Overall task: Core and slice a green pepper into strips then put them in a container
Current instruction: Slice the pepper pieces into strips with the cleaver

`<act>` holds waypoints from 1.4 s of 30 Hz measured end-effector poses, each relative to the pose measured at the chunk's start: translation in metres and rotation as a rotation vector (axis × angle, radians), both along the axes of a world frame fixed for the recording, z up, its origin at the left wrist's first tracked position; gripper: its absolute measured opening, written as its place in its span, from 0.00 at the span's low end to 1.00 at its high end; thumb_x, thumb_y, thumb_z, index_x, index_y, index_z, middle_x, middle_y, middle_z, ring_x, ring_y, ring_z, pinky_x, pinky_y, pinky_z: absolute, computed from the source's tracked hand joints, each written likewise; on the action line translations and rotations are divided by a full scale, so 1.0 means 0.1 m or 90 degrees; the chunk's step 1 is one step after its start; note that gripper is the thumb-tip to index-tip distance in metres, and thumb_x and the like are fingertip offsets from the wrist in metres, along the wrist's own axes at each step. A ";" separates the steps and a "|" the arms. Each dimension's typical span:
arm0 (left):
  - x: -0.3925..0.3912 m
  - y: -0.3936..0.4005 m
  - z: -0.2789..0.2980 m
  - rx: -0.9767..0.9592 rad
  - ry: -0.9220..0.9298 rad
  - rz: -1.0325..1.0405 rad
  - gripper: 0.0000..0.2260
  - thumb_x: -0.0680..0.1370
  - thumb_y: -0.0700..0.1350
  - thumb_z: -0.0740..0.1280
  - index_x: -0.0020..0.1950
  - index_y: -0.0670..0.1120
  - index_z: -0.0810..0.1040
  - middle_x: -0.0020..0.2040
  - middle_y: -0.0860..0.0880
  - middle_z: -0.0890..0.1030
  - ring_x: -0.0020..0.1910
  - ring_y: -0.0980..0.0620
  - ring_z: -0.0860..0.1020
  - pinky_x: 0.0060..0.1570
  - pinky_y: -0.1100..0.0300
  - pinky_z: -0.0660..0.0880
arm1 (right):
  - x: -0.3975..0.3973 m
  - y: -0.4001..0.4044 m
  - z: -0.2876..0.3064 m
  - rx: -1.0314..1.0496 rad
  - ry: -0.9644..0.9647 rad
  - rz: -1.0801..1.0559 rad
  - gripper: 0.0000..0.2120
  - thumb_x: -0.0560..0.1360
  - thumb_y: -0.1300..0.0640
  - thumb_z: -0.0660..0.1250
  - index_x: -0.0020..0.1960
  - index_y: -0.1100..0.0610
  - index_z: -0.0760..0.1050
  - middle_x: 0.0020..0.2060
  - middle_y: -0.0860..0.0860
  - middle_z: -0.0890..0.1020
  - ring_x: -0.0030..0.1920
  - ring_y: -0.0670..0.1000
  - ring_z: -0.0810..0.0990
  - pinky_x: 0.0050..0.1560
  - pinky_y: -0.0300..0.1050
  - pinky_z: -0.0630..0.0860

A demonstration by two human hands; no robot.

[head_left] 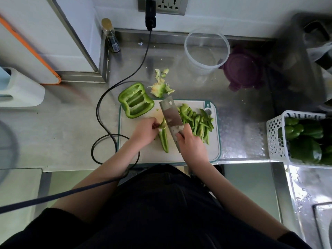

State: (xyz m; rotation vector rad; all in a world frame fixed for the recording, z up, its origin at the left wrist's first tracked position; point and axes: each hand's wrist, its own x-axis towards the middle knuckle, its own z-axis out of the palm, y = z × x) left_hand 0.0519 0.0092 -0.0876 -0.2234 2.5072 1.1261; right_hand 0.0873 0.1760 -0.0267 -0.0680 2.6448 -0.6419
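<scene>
A white cutting board [152, 155] lies on the steel counter. My left hand [145, 131] pinches a narrow piece of green pepper [163, 139] down on it. My right hand [191, 143] grips the handle of a cleaver [170, 114], whose blade stands just right of that piece. A pile of cut pepper strips [198, 123] lies on the board's right side. A cored pepper half [136, 102] rests open side up on the board's far left corner. The clear round container [206, 49] stands at the back with nothing in it.
Pepper core and scraps [159, 87] lie behind the board. A purple lid [244, 69] sits beside the container. A white basket [276, 141] of whole green peppers is at the right. A black cable [107, 97] loops left of the board. A small bottle [110, 35] stands at the back.
</scene>
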 end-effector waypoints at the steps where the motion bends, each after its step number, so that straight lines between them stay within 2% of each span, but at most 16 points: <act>1: -0.03 -0.02 0.04 0.001 -0.018 -0.028 0.05 0.76 0.37 0.66 0.50 0.41 0.78 0.41 0.48 0.77 0.42 0.48 0.77 0.37 0.61 0.70 | -0.01 0.01 0.01 0.013 0.004 0.017 0.10 0.82 0.52 0.54 0.55 0.59 0.63 0.31 0.54 0.73 0.31 0.58 0.72 0.28 0.45 0.65; 3: -0.12 -0.06 0.13 0.010 -0.060 -0.076 0.05 0.76 0.38 0.66 0.50 0.41 0.75 0.41 0.47 0.76 0.42 0.46 0.77 0.36 0.59 0.71 | -0.01 0.04 0.01 0.005 0.016 0.007 0.10 0.82 0.52 0.55 0.53 0.59 0.63 0.33 0.56 0.75 0.31 0.59 0.73 0.29 0.46 0.66; 4: -0.16 -0.08 0.18 0.029 -0.088 -0.082 0.05 0.76 0.38 0.65 0.51 0.41 0.73 0.41 0.47 0.76 0.42 0.45 0.78 0.38 0.56 0.73 | -0.01 0.06 0.00 -0.018 0.023 -0.012 0.09 0.82 0.52 0.55 0.51 0.59 0.62 0.32 0.56 0.75 0.31 0.60 0.74 0.29 0.47 0.67; 6: -0.23 -0.10 0.28 0.109 -0.171 -0.050 0.06 0.76 0.37 0.64 0.51 0.41 0.70 0.40 0.44 0.77 0.38 0.45 0.80 0.41 0.51 0.78 | 0.00 0.09 -0.01 -0.050 0.036 -0.036 0.09 0.81 0.53 0.56 0.48 0.57 0.60 0.32 0.58 0.76 0.31 0.62 0.75 0.28 0.49 0.68; 10: -0.27 -0.08 0.40 0.199 -0.276 0.045 0.03 0.79 0.38 0.61 0.52 0.41 0.70 0.38 0.44 0.76 0.28 0.51 0.79 0.31 0.60 0.80 | 0.05 0.10 -0.06 -0.029 0.042 -0.016 0.09 0.82 0.53 0.55 0.49 0.58 0.62 0.31 0.58 0.76 0.29 0.61 0.75 0.26 0.46 0.66; 14: -0.23 -0.09 0.32 0.075 -0.219 0.046 0.06 0.78 0.41 0.64 0.51 0.40 0.74 0.38 0.45 0.78 0.27 0.53 0.79 0.27 0.62 0.78 | 0.10 0.06 -0.11 -0.023 0.030 -0.011 0.09 0.82 0.54 0.55 0.52 0.60 0.63 0.31 0.58 0.76 0.30 0.61 0.75 0.26 0.45 0.65; 17: -0.16 -0.09 0.26 -0.042 -0.161 0.012 0.06 0.76 0.42 0.66 0.47 0.40 0.74 0.41 0.42 0.80 0.35 0.46 0.81 0.36 0.51 0.81 | 0.10 0.01 -0.14 0.000 0.013 0.011 0.09 0.82 0.53 0.53 0.54 0.59 0.63 0.32 0.58 0.76 0.31 0.61 0.76 0.29 0.49 0.71; 19: -0.12 -0.07 0.26 -0.080 -0.136 -0.003 0.06 0.75 0.43 0.66 0.47 0.41 0.74 0.41 0.42 0.79 0.37 0.44 0.80 0.39 0.49 0.80 | 0.09 -0.01 -0.16 0.015 0.019 0.024 0.09 0.82 0.53 0.53 0.54 0.59 0.63 0.32 0.57 0.76 0.31 0.61 0.77 0.29 0.50 0.73; 23: -0.07 -0.05 0.27 -0.147 -0.064 -0.040 0.07 0.73 0.43 0.67 0.44 0.40 0.73 0.37 0.45 0.75 0.38 0.45 0.76 0.33 0.56 0.69 | 0.09 -0.05 -0.19 0.023 0.066 0.046 0.10 0.82 0.53 0.54 0.52 0.60 0.66 0.25 0.52 0.69 0.25 0.58 0.70 0.23 0.41 0.59; 26: -0.04 -0.04 0.27 -0.165 -0.028 -0.041 0.07 0.72 0.42 0.68 0.43 0.41 0.72 0.34 0.48 0.72 0.37 0.46 0.74 0.31 0.58 0.66 | 0.09 -0.06 -0.22 0.045 0.056 0.074 0.10 0.82 0.53 0.54 0.52 0.60 0.65 0.23 0.49 0.65 0.24 0.57 0.67 0.23 0.41 0.57; 31: 0.04 0.05 0.26 -0.160 0.007 0.002 0.09 0.73 0.43 0.67 0.48 0.39 0.72 0.39 0.45 0.75 0.39 0.46 0.74 0.34 0.57 0.68 | 0.05 -0.06 -0.24 0.050 0.003 0.068 0.10 0.83 0.52 0.52 0.57 0.59 0.62 0.31 0.55 0.75 0.30 0.59 0.75 0.30 0.47 0.71; 37: 0.17 0.14 0.22 -0.109 0.003 -0.001 0.08 0.75 0.44 0.67 0.47 0.42 0.70 0.35 0.49 0.73 0.37 0.47 0.74 0.33 0.58 0.66 | 0.03 -0.07 -0.22 0.090 -0.035 0.087 0.12 0.83 0.52 0.51 0.61 0.59 0.61 0.38 0.58 0.80 0.38 0.61 0.80 0.35 0.50 0.75; 39: 0.18 0.12 0.20 -0.084 -0.004 0.027 0.08 0.75 0.44 0.67 0.46 0.43 0.70 0.36 0.49 0.75 0.37 0.48 0.75 0.34 0.58 0.67 | 0.04 -0.08 -0.23 0.098 -0.025 0.096 0.13 0.83 0.52 0.51 0.62 0.59 0.61 0.38 0.57 0.80 0.38 0.61 0.80 0.35 0.50 0.75; 42: 0.18 0.11 0.16 -0.058 -0.024 0.058 0.07 0.75 0.44 0.67 0.45 0.43 0.70 0.38 0.47 0.77 0.37 0.47 0.76 0.34 0.58 0.70 | 0.05 -0.06 -0.25 0.090 -0.008 0.092 0.13 0.83 0.51 0.51 0.61 0.59 0.62 0.31 0.54 0.75 0.35 0.61 0.79 0.32 0.49 0.73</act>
